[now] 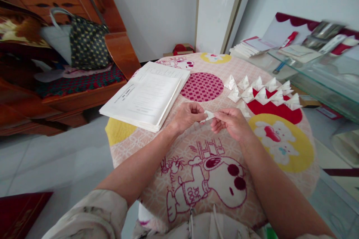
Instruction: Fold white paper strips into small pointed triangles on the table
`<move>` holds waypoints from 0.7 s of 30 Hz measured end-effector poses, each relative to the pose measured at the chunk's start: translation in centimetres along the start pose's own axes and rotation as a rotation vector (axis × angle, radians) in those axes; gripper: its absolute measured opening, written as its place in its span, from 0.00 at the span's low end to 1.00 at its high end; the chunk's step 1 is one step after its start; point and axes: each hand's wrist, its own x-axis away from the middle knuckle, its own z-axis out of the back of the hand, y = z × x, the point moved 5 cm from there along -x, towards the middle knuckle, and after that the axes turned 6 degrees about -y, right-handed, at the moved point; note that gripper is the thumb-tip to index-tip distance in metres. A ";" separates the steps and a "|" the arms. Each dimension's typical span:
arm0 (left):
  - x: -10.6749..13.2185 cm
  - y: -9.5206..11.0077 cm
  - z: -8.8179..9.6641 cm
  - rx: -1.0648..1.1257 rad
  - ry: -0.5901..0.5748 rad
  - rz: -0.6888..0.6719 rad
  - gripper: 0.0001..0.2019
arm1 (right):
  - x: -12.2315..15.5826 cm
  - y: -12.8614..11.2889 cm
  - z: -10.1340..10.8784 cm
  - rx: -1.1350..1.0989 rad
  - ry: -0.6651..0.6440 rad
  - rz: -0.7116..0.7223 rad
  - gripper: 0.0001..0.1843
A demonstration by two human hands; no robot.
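Note:
Between my two hands, over the middle of the round table, is a small folded piece of white paper (208, 115). My left hand (189, 116) pinches its left side with thumb and fingers. On the other side, my right hand (230, 122) grips it between thumb and forefinger, the other fingers curled below. Several folded white paper pieces (260, 93) with pointed tops stand in rows to the right, beyond my right hand. A thick stack of printed white paper (148, 95) lies to the left of my left hand.
A patterned cloth (207, 145) covers the round table. To the right is a glass shelf (316, 71) bearing papers, a red marker (290, 39) and metal containers. At the left stands a wooden bench (81, 101) with a dotted dark bag (88, 43) on it.

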 end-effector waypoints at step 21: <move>-0.2 -0.1 0.0 0.169 -0.046 0.096 0.10 | 0.4 -0.9 -1.0 0.101 0.035 0.093 0.19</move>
